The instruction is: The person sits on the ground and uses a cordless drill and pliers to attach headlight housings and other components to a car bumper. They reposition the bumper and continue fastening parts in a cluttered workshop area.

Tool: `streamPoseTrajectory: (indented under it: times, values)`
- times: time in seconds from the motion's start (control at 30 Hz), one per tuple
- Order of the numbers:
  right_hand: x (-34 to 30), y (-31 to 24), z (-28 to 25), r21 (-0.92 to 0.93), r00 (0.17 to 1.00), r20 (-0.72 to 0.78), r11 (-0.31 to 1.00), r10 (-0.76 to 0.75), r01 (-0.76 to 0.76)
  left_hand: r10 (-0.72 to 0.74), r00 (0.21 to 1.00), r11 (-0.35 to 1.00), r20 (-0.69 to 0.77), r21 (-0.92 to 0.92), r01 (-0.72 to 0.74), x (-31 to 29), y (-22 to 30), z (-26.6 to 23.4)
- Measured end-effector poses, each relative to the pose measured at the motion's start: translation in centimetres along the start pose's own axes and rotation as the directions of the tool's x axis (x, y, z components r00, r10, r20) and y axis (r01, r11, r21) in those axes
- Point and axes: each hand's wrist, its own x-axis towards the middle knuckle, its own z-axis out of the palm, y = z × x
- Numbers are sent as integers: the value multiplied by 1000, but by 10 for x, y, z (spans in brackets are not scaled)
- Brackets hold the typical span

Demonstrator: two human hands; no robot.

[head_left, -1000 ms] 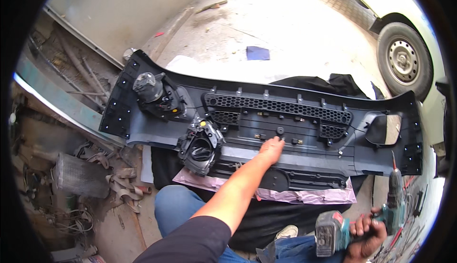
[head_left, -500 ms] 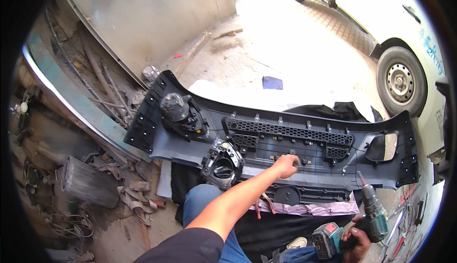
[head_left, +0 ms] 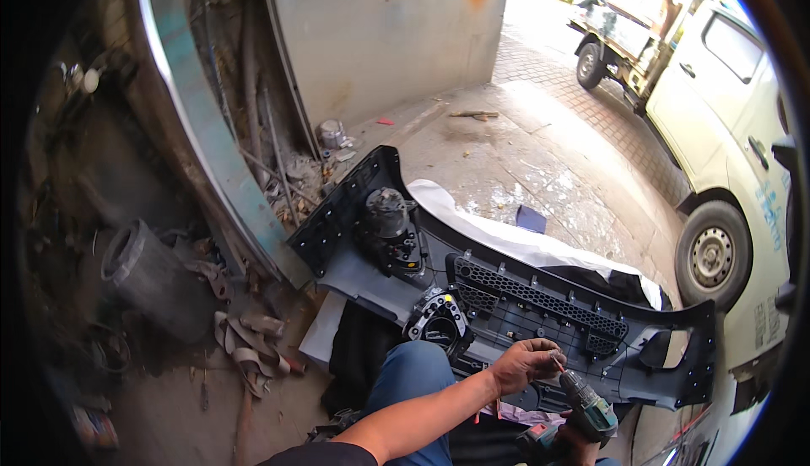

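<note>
A dark plastic car bumper (head_left: 498, 251) lies inner side up across the ground before me. My right hand (head_left: 578, 445) grips a green and black cordless drill (head_left: 595, 411) at the lower right, its bit pointing up and left. At the tip of the bit, my left hand (head_left: 525, 366) has its fingers pinched together; whatever they hold is too small to make out. Two round lamp units rest on the bumper's left part: a dark one (head_left: 390, 217) farther off and a grey and black one (head_left: 439, 322) closer to my knee.
A white vehicle (head_left: 713, 251) stands along the right side. White sheeting (head_left: 443, 200) and black cloth (head_left: 354, 352) lie under the bumper. At left are a grey cylinder (head_left: 139, 272), a strap (head_left: 245, 344) and a teal metal post (head_left: 198, 120). A pale panel (head_left: 380, 35) stands behind.
My left hand has come off the middle of the bumper to the drill's tip. The drill has moved left and tilted with its bit toward that hand. The view has swung left and upward.
</note>
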Motion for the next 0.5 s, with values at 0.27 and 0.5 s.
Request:
streamPoseTrajectory:
  times: [0.27, 0.5]
  values:
    - [14, -13, 33, -12, 996, 67, 998, 61, -61, 195, 973, 966, 120, -196, -169, -23, 30, -27]
    - [20, -20, 55, -30, 999, 42, 999, -20, 21, 252, 957, 948, 140, -236, -215, -27, 45, -40]
